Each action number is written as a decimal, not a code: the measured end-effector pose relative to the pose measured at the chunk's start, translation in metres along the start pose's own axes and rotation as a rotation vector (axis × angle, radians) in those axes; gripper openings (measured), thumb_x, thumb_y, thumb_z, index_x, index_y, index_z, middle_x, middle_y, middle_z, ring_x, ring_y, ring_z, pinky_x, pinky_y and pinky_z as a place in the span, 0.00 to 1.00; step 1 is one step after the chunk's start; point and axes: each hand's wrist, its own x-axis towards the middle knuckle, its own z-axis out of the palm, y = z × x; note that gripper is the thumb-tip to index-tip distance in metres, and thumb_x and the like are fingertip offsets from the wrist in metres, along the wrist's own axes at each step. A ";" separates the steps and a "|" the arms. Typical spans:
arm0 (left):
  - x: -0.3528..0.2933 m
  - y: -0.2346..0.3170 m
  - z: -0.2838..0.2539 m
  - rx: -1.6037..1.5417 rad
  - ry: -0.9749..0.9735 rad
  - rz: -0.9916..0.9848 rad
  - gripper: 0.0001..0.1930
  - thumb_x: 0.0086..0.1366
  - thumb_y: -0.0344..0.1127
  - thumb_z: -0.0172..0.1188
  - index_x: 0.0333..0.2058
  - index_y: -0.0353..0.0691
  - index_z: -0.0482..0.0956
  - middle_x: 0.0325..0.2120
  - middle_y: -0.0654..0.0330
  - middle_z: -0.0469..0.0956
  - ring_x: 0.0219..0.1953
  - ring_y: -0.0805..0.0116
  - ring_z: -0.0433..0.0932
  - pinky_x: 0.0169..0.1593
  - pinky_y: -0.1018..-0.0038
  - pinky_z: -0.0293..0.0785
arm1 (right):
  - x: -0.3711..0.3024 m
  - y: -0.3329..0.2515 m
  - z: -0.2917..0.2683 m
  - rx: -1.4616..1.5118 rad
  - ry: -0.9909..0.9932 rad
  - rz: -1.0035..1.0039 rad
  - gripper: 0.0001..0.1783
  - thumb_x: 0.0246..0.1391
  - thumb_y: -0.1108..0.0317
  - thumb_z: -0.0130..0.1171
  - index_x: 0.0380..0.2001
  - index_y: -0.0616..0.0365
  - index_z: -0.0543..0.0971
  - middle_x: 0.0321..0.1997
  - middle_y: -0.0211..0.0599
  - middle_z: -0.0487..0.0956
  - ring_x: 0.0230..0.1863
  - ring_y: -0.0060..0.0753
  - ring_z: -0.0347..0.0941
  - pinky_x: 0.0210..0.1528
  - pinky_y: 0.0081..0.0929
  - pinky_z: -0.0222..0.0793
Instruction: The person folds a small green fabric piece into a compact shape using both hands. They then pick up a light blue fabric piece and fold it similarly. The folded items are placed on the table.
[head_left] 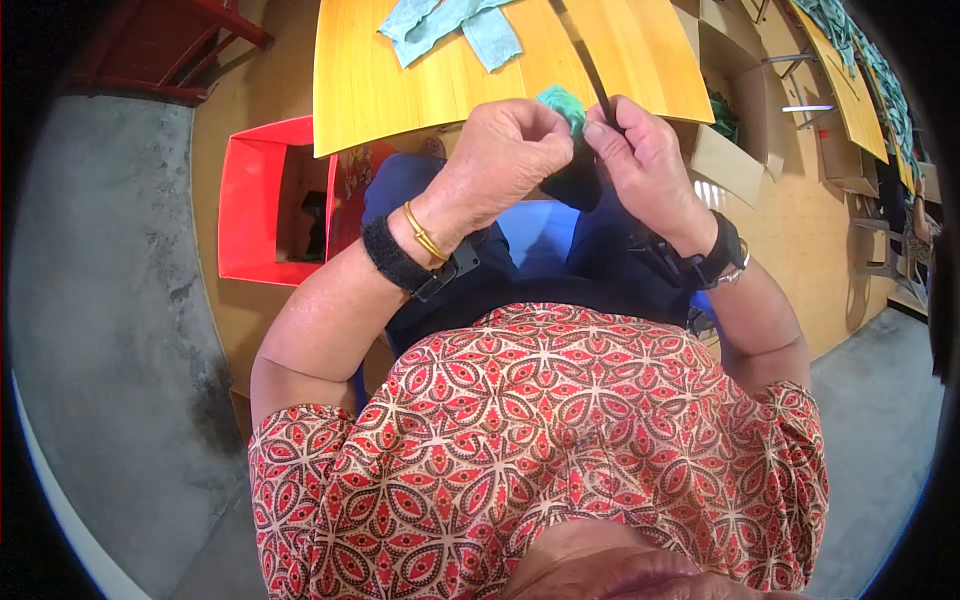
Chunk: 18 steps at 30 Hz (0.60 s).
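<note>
Just over the near edge of the yellow wooden table (430,95), my two hands are close together. The fingers of my left hand (500,160) are pinched at a crumpled green piece of thin material (563,103). Between thumb and fingers, my right hand (648,170) grips a long dark strip (583,50) that runs up across the tabletop. A black soft-looking piece (575,185) hangs between the hands; whether it joins the green piece or the strip is hidden by my fingers.
Light teal cloth pieces (450,30) lie on the table's far side. A red open box (250,200) stands at the left, below table height. Open cardboard boxes (730,165) are at the right. Farther right, another table (845,90) carries heaped teal cloth, with a person (920,215) beside it.
</note>
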 end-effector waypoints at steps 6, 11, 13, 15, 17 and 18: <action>0.004 0.005 -0.006 0.321 0.084 0.096 0.05 0.49 0.26 0.53 0.27 0.32 0.72 0.22 0.66 0.71 0.24 0.83 0.67 0.28 0.86 0.63 | 0.007 -0.001 -0.008 -0.315 0.023 -0.250 0.08 0.48 0.73 0.49 0.21 0.65 0.64 0.16 0.48 0.68 0.19 0.50 0.63 0.20 0.33 0.58; 0.007 0.001 -0.010 0.121 -0.001 -0.040 0.06 0.52 0.28 0.53 0.28 0.31 0.72 0.23 0.65 0.71 0.25 0.80 0.69 0.29 0.84 0.66 | 0.010 0.003 -0.006 -0.354 0.036 -0.217 0.09 0.48 0.72 0.48 0.20 0.65 0.63 0.17 0.51 0.68 0.22 0.54 0.64 0.22 0.36 0.59; 0.007 0.001 -0.009 -0.136 -0.051 -0.159 0.07 0.54 0.29 0.53 0.30 0.30 0.71 0.26 0.63 0.71 0.26 0.79 0.69 0.31 0.83 0.67 | 0.010 0.004 -0.005 -0.307 0.038 -0.168 0.08 0.48 0.72 0.48 0.21 0.65 0.64 0.17 0.51 0.68 0.21 0.53 0.65 0.22 0.35 0.60; 0.007 0.003 -0.009 -0.386 -0.093 -0.262 0.08 0.55 0.30 0.52 0.31 0.30 0.71 0.28 0.61 0.71 0.26 0.78 0.70 0.32 0.81 0.68 | 0.007 0.002 -0.002 -0.285 0.046 -0.137 0.08 0.48 0.72 0.47 0.22 0.66 0.65 0.17 0.50 0.68 0.20 0.50 0.65 0.22 0.33 0.60; 0.009 -0.004 -0.010 -0.312 -0.002 -0.242 0.09 0.55 0.30 0.52 0.33 0.29 0.70 0.30 0.60 0.71 0.28 0.78 0.70 0.33 0.81 0.69 | 0.007 0.004 -0.001 -0.178 0.039 -0.156 0.07 0.49 0.72 0.46 0.27 0.67 0.68 0.16 0.48 0.69 0.18 0.46 0.66 0.22 0.31 0.61; 0.011 -0.008 -0.010 -0.275 0.044 -0.231 0.10 0.55 0.30 0.52 0.33 0.29 0.70 0.32 0.59 0.71 0.29 0.78 0.70 0.33 0.80 0.69 | 0.008 0.005 0.000 -0.124 0.034 -0.166 0.08 0.49 0.72 0.45 0.30 0.68 0.69 0.16 0.47 0.69 0.17 0.44 0.66 0.22 0.31 0.61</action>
